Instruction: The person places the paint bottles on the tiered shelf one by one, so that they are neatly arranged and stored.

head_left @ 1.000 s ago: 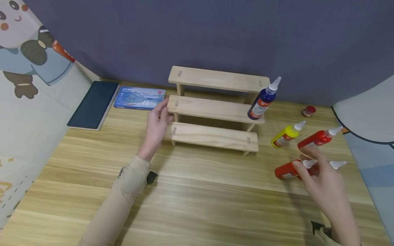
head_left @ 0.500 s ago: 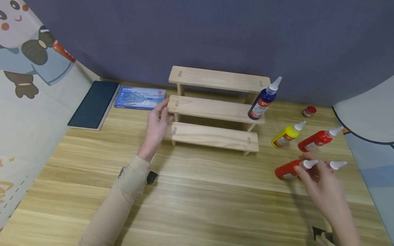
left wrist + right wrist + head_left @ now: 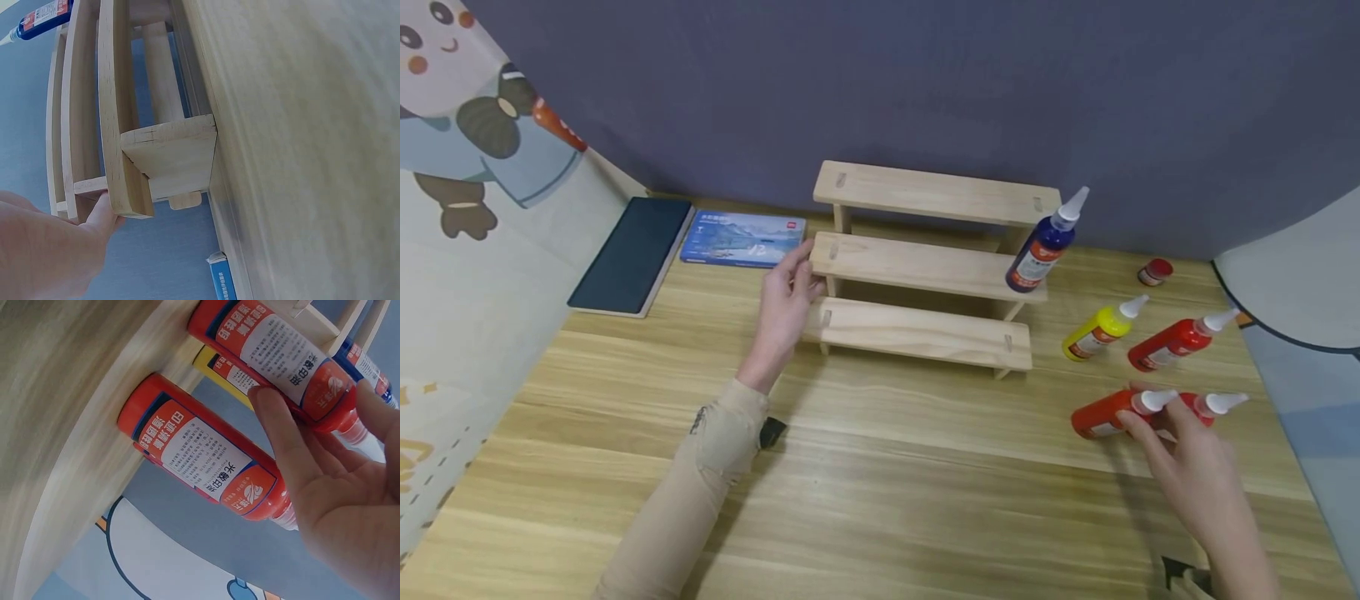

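A three-tier wooden display stand (image 3: pixel 925 260) sits on the table. My left hand (image 3: pixel 784 310) grips its left end, fingers at the middle tier; in the left wrist view the thumb (image 3: pixel 103 215) lies against the wood. My right hand (image 3: pixel 1187 467) holds an orange-red squeeze bottle (image 3: pixel 1105 414) near its neck. The thumb is on one side, the fingers between it and another red bottle (image 3: pixel 206 450) close beside it. Further back stand a yellow bottle (image 3: pixel 1093 335) and a third red bottle (image 3: pixel 1168 346). On the middle tier's right end stands a dark blue bottle (image 3: pixel 1037 254).
A small red-lidded jar (image 3: pixel 1154 271) is at the back right of the wooden table (image 3: pixel 887 483). Left of the stand lie a blue flat box (image 3: pixel 743 239) and a dark green notebook (image 3: pixel 631 254). A dark blue backdrop (image 3: pixel 880 83) rises behind.
My right hand has lowered slightly, its fingers coming in behind the nearest orange-red bottle and closing round it. The left hand and the stand have stayed in place.
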Tool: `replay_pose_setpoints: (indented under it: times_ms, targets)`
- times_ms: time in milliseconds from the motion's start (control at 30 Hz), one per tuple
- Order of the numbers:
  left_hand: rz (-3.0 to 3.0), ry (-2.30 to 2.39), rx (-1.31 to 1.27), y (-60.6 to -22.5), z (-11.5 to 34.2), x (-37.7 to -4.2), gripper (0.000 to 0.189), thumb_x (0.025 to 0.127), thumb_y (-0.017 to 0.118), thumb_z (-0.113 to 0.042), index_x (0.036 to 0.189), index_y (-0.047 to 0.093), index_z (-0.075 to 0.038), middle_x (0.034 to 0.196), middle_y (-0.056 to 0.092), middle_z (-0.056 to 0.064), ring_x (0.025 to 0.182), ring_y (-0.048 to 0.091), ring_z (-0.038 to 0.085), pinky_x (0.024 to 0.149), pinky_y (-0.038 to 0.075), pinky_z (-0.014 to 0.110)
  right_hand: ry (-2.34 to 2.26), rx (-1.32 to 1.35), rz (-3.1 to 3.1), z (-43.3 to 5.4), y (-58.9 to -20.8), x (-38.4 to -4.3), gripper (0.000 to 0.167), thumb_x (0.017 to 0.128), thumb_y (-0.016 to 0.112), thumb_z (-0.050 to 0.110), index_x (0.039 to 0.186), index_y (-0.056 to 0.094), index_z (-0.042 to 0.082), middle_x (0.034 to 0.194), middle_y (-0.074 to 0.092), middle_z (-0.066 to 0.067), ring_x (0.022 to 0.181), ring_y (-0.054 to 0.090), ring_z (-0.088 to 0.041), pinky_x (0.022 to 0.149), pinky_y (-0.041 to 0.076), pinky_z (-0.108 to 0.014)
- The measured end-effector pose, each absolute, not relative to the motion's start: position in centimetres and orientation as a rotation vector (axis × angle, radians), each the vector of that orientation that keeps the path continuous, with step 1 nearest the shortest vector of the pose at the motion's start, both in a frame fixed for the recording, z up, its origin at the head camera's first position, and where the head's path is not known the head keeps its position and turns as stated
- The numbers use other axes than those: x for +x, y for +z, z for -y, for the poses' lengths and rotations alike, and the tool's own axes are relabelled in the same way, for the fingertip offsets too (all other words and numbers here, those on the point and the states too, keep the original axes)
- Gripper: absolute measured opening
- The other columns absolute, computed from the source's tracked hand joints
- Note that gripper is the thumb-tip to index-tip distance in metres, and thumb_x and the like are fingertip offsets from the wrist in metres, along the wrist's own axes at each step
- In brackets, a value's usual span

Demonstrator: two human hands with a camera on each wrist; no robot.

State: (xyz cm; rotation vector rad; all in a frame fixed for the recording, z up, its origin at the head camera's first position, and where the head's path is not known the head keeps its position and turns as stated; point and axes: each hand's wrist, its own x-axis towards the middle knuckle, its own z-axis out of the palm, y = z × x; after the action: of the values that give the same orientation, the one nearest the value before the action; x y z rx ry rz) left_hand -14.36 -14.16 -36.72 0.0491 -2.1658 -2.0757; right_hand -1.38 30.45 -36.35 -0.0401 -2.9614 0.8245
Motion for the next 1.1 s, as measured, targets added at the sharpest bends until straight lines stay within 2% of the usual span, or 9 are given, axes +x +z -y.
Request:
replay_pose_setpoints:
  times_ms: [167,433,600,700,733,800,933,1100]
  targets:
    - [2.158,-2.087,0.054,-36.7,14.1,-14.4,0.046,0.117,0.037,-0.005,0.161,0.039,0.005,0.163,0.042,0.025,0.139,0.056,0.039,0.111,0.056,0.029,0.822,-0.052,2.964,-30.6,-36.4,-1.3,0.044,0.102,0.076,0.009,0.136,0.058,-0.012,0.124,0.064,-0.04,0.102,0.067,-0.057,0.08,0.059,-0.066]
    - [2.155,-2.095,0.053,-36.6,14.1,-14.4,0.046,0.117,0.036,-0.005,0.161,0.039,0.006,0.162,0.043,0.026,0.139,0.056,0.04,0.112,0.055,0.03,0.783,0.042,2.902,-30.5,-36.4,-1.3,0.037,0.099,0.078,0.002,0.13,0.062,-0.012,0.112,0.069,-0.036,0.088,0.07,-0.046,0.067,0.065,-0.059]
    - [2.165,-2.093,0.053,-36.7,14.1,-14.4,0.046,0.117,0.036,-0.006,0.162,0.038,0.005,0.161,0.043,0.026,0.137,0.057,0.04,0.112,0.055,0.03,0.761,0.05,2.893,-30.3,-36.3,-1.5,0.036,0.098,0.079,0.004,0.128,0.063,-0.011,0.107,0.071,-0.034,0.086,0.071,-0.045,0.066,0.065,-0.059]
    - [2.165,-2.093,0.05,-36.6,14.1,-14.4,0.046,0.117,0.035,-0.006,0.162,0.038,0.006,0.161,0.044,0.026,0.137,0.057,0.04,0.113,0.055,0.03,0.751,0.065,2.882,-30.2,-36.2,-1.7,0.037,0.097,0.08,0.004,0.127,0.064,-0.01,0.106,0.072,-0.033,0.087,0.072,-0.046,0.065,0.068,-0.043]
    - [2.162,-2.093,0.05,-36.6,14.1,-14.4,0.046,0.117,0.035,-0.006,0.162,0.038,0.006,0.16,0.045,0.027,0.137,0.057,0.04,0.113,0.055,0.03,0.752,0.072,2.875,-30.1,-36.1,-1.7,0.036,0.097,0.08,0.004,0.127,0.064,-0.009,0.106,0.073,-0.033,0.088,0.072,-0.046,0.064,0.068,-0.033]
    - [2.157,-2.092,0.05,-36.6,14.0,-14.4,0.046,0.117,0.036,-0.006,0.162,0.037,0.006,0.159,0.046,0.027,0.136,0.057,0.04,0.112,0.055,0.03,0.749,0.085,2.862,-30.1,-36.0,-1.8,0.035,0.097,0.08,0.004,0.126,0.065,-0.008,0.105,0.073,-0.032,0.087,0.072,-0.046,0.06,0.062,-0.018]
    - [2.151,-2.094,0.06,-36.5,14.0,-14.3,0.046,0.117,0.036,-0.005,0.162,0.038,0.006,0.159,0.046,0.027,0.135,0.058,0.04,0.112,0.056,0.029,0.731,0.1,2.842,-30.0,-35.7,-2.1,0.03,0.096,0.081,0.003,0.119,0.065,-0.008,0.1,0.073,-0.032,0.078,0.07,-0.041,0.054,0.051,-0.011]
    - [2.152,-2.094,0.076,-36.6,14.0,-14.3,0.046,0.117,0.036,-0.005,0.162,0.038,0.005,0.164,0.041,0.025,0.138,0.057,0.039,0.111,0.056,0.028,0.712,0.121,2.826,-29.8,-35.2,-2.4,0.035,0.095,0.082,0.003,0.122,0.065,-0.009,0.098,0.073,-0.032,0.071,0.062,-0.032,0.051,0.042,-0.01]
